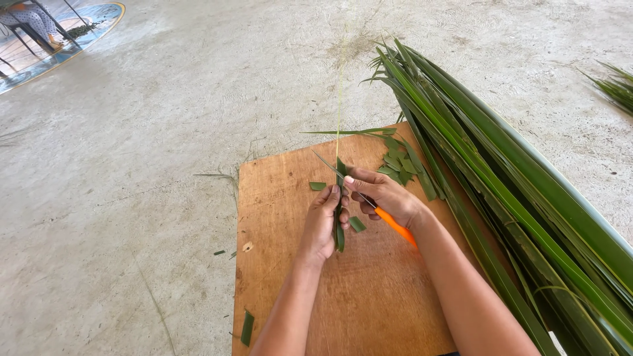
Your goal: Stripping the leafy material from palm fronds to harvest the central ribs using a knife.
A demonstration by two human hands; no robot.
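Two hands work over one wooden board [369,290] lying on the concrete floor [132,198]. The left hand [321,224] is closed around one narrow green leaf strip [339,231], held upright along the board's middle, its thin pale midrib [340,99] running up and away beyond the board's far edge. The right hand [382,194] is clenched on one knife with an orange handle [395,226]; its slim blade [328,165] crosses the strip at an angle just above the left fingers. On the board, two small cut leaf pieces lie apart, one [317,186] to the left of the strip and one [357,224] just right of it, and a heap of cut pieces [399,161], too overlapped to count, sits at the far right corner. One more offcut [247,327] lies at the board's left edge. A single large bundle of long green palm leaves [514,198] stretches along the board's right side, partly overlapping it, with a second smaller cluster of leaf tips [616,86] at the picture's right edge. Far left stands one chair [30,26] on a round mat [86,26].
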